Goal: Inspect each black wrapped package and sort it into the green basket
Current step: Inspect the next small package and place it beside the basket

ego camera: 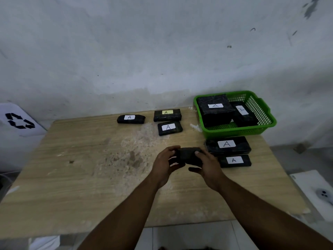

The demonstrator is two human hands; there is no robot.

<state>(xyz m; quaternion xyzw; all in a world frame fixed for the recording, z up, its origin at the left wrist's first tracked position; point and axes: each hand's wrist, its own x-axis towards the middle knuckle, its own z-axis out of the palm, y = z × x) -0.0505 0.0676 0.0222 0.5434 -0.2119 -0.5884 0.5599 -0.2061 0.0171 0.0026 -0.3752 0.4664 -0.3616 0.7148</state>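
Head view: a worn, pale wood-grain table stands against a scuffed grey-white plaster wall; clock directions run from the table's middle.
Recycling sign: a white sheet with black recycling arrows leans beyond the table edge at 9 o'clock.
Far-left package: a slim, rounded black wrapped bar with a white label marked A, lying flat at 12 o'clock.
Yellow-label package: a rectangular black block with a yellow label marked A, just right of the far-left package.
Middle package: a flat black block with a white A label, just in front of the yellow-label package.
Left hand: fingers curl round the left end of the held package, gripping it.
Held package: a small black wrapped block, lifted above the table at 3 o'clock between both hands; no label shows on its visible face.
Right hand: fingers grip the right end of the held package, thumb underneath.
Large near package: a long glossy black block with a white A label, at 2 o'clock, just in front of the basket.
Small near package: a slimmer black bar with a white A label, touching the large near package's front edge.
Green basket: rectangular lattice plastic with side handles, at 1 o'clock by the wall.
Basket contents: a thick black package and a tilted narrower one, both labelled A.
White board: off the table at 4 o'clock, bearing a small grey device.
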